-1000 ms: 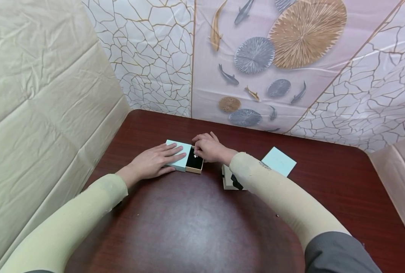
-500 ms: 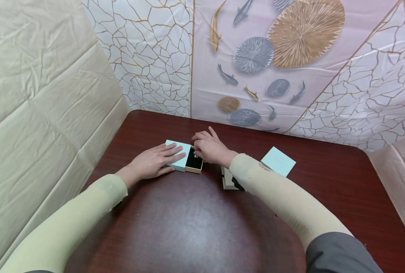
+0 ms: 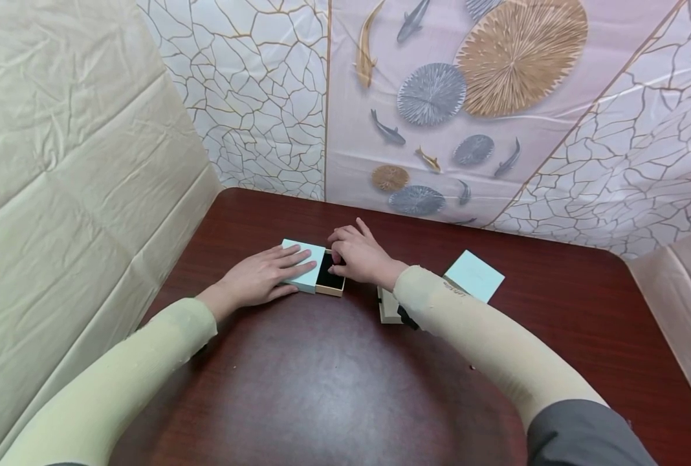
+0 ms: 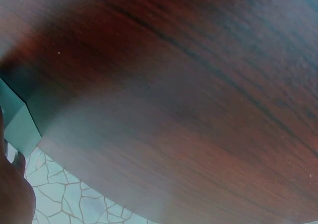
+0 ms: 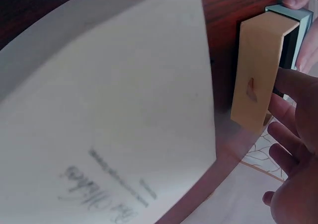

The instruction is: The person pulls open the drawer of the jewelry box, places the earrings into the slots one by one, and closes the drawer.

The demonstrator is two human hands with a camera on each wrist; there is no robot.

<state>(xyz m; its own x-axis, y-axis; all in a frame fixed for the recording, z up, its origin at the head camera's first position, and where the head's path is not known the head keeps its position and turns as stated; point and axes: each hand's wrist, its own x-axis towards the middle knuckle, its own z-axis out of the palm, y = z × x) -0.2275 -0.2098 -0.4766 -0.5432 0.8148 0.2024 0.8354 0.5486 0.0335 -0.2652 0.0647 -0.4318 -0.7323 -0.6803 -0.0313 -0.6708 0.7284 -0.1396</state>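
My left hand (image 3: 258,275) lies flat over the light blue sleeve (image 3: 307,282) of a small slide-out box, fingers spread. From the sleeve's right side a tan drawer (image 5: 257,60) sticks out partway, lined with a black insert (image 3: 329,279). My right hand (image 3: 361,255) reaches into the drawer, thumb and forefinger tips at the insert, other fingers curled loosely above. I cannot tell whether a small object sits between those fingertips. The drawer's front wall, with a small pull tab (image 5: 252,90), faces the right wrist view. In the left wrist view, only the box's edge (image 4: 24,129) shows.
Beneath my right forearm lies a cream box (image 3: 389,307), partly hidden. A light blue square (image 3: 476,275) sits behind that forearm. A cream panel (image 5: 149,85) printed with script fills much of the right wrist view. Printed cloth (image 3: 264,97) hangs behind the dark red table (image 3: 322,388).
A small silvery bit seen at my right fingertips earlier is out of sight now. The right thumb has shifted slightly over the insert. My left hand and the box stay put.
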